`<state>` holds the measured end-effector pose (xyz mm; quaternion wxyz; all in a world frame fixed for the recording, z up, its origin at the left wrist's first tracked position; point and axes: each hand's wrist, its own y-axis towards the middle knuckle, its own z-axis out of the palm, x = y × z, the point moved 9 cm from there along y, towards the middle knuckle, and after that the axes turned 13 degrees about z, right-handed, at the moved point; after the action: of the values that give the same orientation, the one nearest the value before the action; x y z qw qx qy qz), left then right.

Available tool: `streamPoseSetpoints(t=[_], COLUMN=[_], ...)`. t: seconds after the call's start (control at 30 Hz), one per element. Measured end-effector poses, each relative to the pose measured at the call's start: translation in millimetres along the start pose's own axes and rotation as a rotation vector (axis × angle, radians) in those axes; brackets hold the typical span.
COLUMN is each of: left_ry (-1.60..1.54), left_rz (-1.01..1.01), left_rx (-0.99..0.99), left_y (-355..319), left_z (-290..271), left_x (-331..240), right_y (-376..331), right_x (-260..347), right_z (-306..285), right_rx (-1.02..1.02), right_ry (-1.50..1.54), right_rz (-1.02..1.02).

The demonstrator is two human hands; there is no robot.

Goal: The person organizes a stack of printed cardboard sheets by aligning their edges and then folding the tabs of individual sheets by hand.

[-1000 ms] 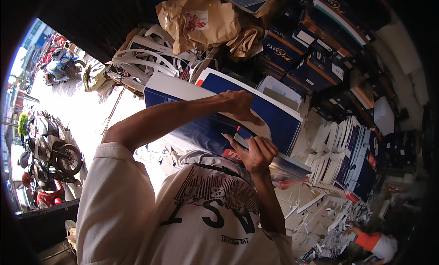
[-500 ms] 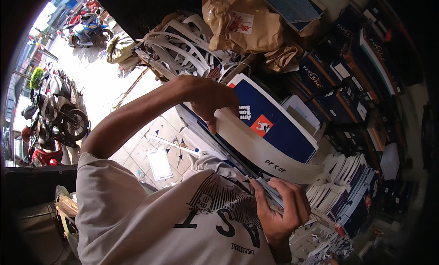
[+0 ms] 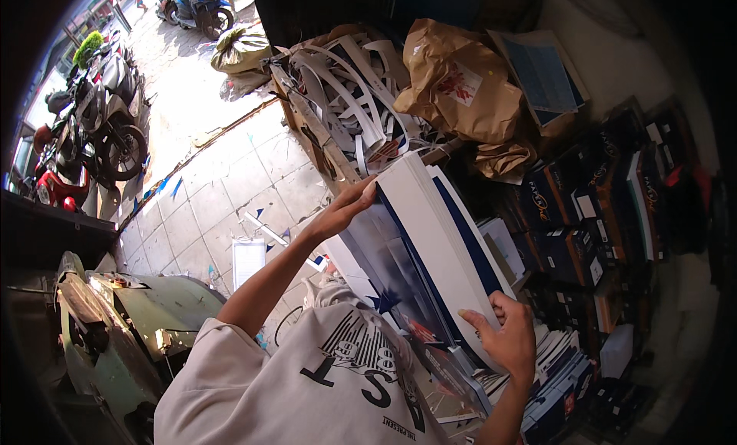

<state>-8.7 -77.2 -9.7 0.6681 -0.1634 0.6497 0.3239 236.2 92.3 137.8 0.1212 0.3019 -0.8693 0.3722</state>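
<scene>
A thick stack of white and dark blue printed card sheets stands on edge, tilted, in front of my chest. My left hand lies along the stack's far upper edge, fingers stretched flat against it. My right hand grips the stack's near lower corner, thumb on the white top sheet. More flat printed sheets lie under the stack, partly hidden by it and by my white printed T-shirt.
A heap of white card strips and a brown paper sack lie behind the stack. Dark blue boxes are piled at the right. A green machine stands lower left. Motorbikes are parked beyond the tiled floor.
The stack has swung from lying across me to standing on edge, its white side facing right. My right hand has come onto its lower corner; my left hand stays on the far edge.
</scene>
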Motion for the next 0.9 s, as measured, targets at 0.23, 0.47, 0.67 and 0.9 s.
streamPoseSetpoints(t=[0.23,0.47,0.67,0.9], left_ry=[-0.080,-0.040,-0.298,-0.428], left_rz=[0.072,0.162,0.136,0.089], left_rx=[0.094,-0.110,-0.133,-0.093], left_y=[-0.6,7.4,6.7,1.7], left_z=[4.1,10.3,14.7,10.8], left_x=[-18.5,-36.5,-35.5,-24.8], right_y=[52.6,73.5,107.6,153.4], right_x=[113.9,186.4,166.1,133.8], right_z=[25.1,29.0,25.5,87.5], right_rx=[0.219,-0.385,-0.003,0.732], right_ry=[0.076,-0.027,0.224,0.688], right_rz=[-0.157,-0.423,-0.283,-0.142])
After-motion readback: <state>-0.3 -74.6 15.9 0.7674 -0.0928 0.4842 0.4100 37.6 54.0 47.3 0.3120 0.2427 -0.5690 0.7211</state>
